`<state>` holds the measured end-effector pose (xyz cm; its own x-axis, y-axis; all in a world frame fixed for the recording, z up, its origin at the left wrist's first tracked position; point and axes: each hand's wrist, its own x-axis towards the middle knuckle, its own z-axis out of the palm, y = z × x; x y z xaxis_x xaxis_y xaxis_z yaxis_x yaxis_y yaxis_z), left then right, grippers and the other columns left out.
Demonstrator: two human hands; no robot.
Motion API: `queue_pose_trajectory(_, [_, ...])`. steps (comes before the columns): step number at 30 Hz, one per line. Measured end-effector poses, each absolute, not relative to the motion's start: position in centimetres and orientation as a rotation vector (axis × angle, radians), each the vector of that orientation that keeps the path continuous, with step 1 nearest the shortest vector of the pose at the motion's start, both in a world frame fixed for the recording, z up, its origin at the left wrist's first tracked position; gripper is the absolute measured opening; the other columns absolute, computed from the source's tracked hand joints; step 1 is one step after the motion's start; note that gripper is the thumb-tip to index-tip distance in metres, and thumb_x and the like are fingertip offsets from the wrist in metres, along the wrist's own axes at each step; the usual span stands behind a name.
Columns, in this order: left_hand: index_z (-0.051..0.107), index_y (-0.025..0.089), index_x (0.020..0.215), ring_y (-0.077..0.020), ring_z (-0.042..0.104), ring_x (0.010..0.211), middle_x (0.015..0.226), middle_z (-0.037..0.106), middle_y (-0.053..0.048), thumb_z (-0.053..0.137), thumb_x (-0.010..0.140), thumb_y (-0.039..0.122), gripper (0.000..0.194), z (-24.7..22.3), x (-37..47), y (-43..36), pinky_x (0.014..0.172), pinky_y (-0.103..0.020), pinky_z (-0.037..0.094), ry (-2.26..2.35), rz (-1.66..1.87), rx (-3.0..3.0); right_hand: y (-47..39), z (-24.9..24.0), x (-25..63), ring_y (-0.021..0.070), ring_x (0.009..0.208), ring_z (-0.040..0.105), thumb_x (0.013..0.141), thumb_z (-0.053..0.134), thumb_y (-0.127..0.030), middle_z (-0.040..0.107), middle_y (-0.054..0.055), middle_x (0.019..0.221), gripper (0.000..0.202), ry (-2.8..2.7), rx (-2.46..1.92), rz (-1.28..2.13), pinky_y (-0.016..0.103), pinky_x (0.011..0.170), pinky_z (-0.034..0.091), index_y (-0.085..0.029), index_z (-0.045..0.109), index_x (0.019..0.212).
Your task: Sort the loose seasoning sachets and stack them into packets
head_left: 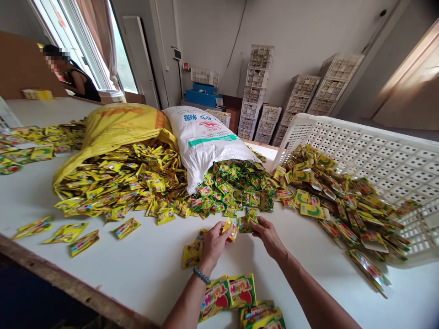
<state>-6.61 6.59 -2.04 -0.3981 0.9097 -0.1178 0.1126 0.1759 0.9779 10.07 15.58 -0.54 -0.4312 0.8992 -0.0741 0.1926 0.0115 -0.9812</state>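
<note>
Between the fingers of my left hand (pixel 215 242) is a small yellow packet (pixel 231 228), held over the white table. My right hand (pixel 269 235) pinches a small green packet (pixel 245 224) just beside it, close to the front of the green pile. Green packets (pixel 236 187) spill from a white woven sack (pixel 209 132). Yellow packets (pixel 137 169) pour out of a yellow sack (pixel 126 119) at the left. Under my left wrist lie a few yellow packets (pixel 192 253). Larger "Twins" pouches (pixel 243 290) rest between my forearms.
At the right, a white plastic basket (pixel 370 151) lies tipped with flat yellow-green pouches (pixel 343 214) spilling out. Loose yellow packets (pixel 68 233) lie near the table's left edge. Stacked crates (pixel 254 87) stand along the wall. A person (pixel 82 82) sits at the far left.
</note>
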Motion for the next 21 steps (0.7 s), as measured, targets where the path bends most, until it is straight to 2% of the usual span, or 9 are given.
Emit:
queue_pose_trajectory(3, [0.060,0.017,0.085,-0.0167,0.066,0.070,0.080,0.071,-0.004,0.054,0.075,0.046,0.032,-1.8,-6.5,6.4,0.065,-0.026,0.053,1.536,1.402,0.855,14.8,0.7,9.9,0.0136,0.064,0.059,0.060,0.081,-0.047,0.066,0.001,0.073,0.039,-1.274,-1.105,1.774,0.025,0.062,0.044,-0.018,0.061,0.076])
queue_pose_trajectory(5, [0.060,0.017,0.084,-0.0166,0.065,0.067,0.078,0.070,-0.004,0.057,0.072,0.048,0.033,-1.6,-6.5,6.3,0.065,-0.028,0.053,1.472,1.442,0.790,14.2,1.4,9.6,0.0117,0.060,0.057,0.055,0.085,-0.043,0.064,-0.001,0.068,0.040,-1.182,-1.081,1.819,0.023,0.059,0.042,-0.018,0.060,0.074])
queue_pose_trajectory(8, [0.062,0.017,0.083,-0.0158,0.062,0.062,0.073,0.069,-0.003,0.062,0.067,0.043,0.031,-1.4,-6.4,6.1,0.060,-0.027,0.051,1.414,1.461,0.731,13.4,1.9,9.1,0.0106,0.058,0.054,0.057,0.085,-0.042,0.062,-0.002,0.067,0.039,-1.198,-0.992,1.859,0.023,0.056,0.038,-0.019,0.061,0.078])
queue_pose_trajectory(15, [0.066,0.015,0.084,-0.0150,0.059,0.058,0.069,0.069,-0.003,0.063,0.066,0.038,0.029,-0.8,-6.2,5.7,0.055,-0.025,0.045,1.290,1.414,0.710,13.1,1.3,8.2,0.0099,0.058,0.041,0.061,0.081,-0.043,0.056,-0.003,0.062,0.035,-1.526,-0.990,1.751,0.025,0.055,0.030,-0.016,0.062,0.071])
queue_pose_trajectory(21, [0.066,0.018,0.081,-0.0161,0.058,0.066,0.072,0.068,-0.001,0.060,0.074,0.042,0.026,-0.1,-5.9,5.0,0.059,-0.024,0.045,1.300,1.384,0.770,12.7,0.8,8.3,0.0108,0.058,0.041,0.061,0.078,-0.049,0.052,-0.003,0.060,0.038,-1.599,-1.042,1.652,0.025,0.056,0.032,-0.016,0.059,0.065])
